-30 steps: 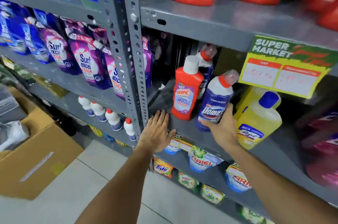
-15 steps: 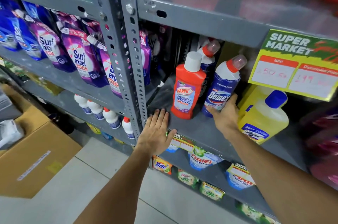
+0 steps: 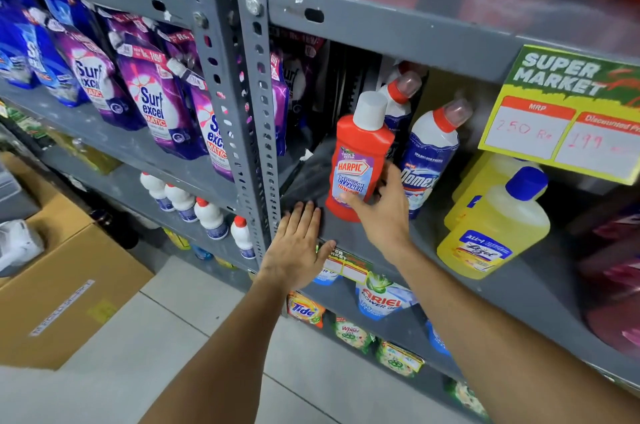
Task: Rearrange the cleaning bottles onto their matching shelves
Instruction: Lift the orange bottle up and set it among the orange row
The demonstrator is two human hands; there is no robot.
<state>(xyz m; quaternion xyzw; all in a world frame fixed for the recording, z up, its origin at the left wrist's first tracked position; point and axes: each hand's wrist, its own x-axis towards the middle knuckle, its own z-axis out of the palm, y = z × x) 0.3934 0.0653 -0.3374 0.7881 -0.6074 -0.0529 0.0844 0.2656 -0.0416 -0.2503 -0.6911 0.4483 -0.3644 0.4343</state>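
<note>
Head view: glossy red Harpic bottle (image 3: 358, 160)

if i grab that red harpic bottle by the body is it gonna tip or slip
The red Harpic bottle is tall on a narrow base, so a sideways push would probably tip it, perhaps into the Domex bottle right beside it. The plastic body looks rigid and glossy, maybe a bit slippery. It likely feels fairly heavy if full. The right hand is reaching at its lower body.

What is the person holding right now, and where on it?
The right hand is closing on the red Harpic bottle at its lower body, not clearly gripping yet. The left hand holds nothing; it rests flat on the shelf edge.
</note>
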